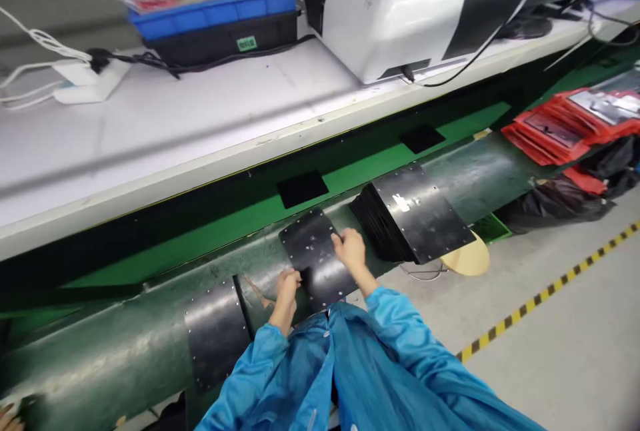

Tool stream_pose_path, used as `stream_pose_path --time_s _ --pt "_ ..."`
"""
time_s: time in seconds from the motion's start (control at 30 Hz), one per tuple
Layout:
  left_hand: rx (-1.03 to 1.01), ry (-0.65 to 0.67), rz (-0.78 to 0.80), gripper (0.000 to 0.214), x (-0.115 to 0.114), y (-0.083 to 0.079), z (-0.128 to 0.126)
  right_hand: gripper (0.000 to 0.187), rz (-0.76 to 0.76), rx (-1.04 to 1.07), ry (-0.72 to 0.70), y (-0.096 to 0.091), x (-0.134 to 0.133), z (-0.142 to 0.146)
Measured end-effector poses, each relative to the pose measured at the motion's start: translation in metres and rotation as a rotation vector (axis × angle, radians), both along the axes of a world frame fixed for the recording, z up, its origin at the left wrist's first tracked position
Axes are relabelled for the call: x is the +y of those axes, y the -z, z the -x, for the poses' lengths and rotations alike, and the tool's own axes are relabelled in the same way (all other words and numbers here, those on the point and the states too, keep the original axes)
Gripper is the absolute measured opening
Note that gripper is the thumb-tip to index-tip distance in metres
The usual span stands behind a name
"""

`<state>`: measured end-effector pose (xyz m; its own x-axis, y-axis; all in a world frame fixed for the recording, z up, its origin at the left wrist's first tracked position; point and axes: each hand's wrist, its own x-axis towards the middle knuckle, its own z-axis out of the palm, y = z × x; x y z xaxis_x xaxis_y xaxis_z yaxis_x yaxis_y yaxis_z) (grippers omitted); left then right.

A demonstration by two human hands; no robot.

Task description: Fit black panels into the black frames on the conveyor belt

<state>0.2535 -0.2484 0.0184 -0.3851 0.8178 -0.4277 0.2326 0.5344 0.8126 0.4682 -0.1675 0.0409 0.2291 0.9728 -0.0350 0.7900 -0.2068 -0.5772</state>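
Note:
In front of me, a black sheet with small light dots along its edges lies on the green work surface. My right hand is closed at the sheet's right edge, fingers curled over it. Over the sheet's left side, my left hand is pinched; whatever is between its fingertips is too small to make out. A thick stack of similar black sheets, with white marks on top, sits to the right of my right hand. Left of my left hand lie a brown scrap and more black sheets.
A white bench runs behind, carrying a white machine and a blue tray. Two black pieces lie on the green ledge. Red packets are at right, a round stool below. Another person's hand shows bottom left.

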Motion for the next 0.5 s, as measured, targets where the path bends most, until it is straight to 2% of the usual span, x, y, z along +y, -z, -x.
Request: stream_pose_path --time_s 0.07,0.13,0.2,0.27,0.33,0.4,0.47,0.5 --pt "-0.173 0.041 -0.063 0.025 0.012 -0.029 -0.037 0.035 -0.121 -0.026 0.013 -0.034 0.006 -0.056" --pt "-0.33 0.142 -0.178 0.023 0.028 -0.059 -0.08 0.041 -0.165 -0.053 0.105 -0.066 0.012 -0.117" --pt "-0.462 0.228 -0.259 0.021 0.045 -0.085 -0.128 0.044 -0.131 -0.066 0.229 -0.092 0.02 -0.175" --pt "-0.549 0.304 -0.262 0.018 0.062 -0.104 -0.179 0.045 -0.068 -0.059 0.344 -0.107 0.029 -0.226" --pt "-0.56 0.35 -0.226 0.018 0.076 -0.111 -0.229 0.047 -0.026 -0.052 0.437 -0.108 0.039 -0.266" --pt "-0.489 0.341 -0.195 0.021 0.088 -0.107 -0.27 0.049 -0.02 -0.055 0.494 -0.096 0.049 -0.295" --pt "-0.403 0.366 -0.175 0.026 0.098 -0.094 -0.288 0.048 -0.059 -0.061 0.492 -0.075 0.057 -0.311" --pt "-0.375 0.412 -0.18 0.029 0.101 -0.088 -0.285 0.046 -0.092 -0.059 0.476 -0.064 0.06 -0.316"
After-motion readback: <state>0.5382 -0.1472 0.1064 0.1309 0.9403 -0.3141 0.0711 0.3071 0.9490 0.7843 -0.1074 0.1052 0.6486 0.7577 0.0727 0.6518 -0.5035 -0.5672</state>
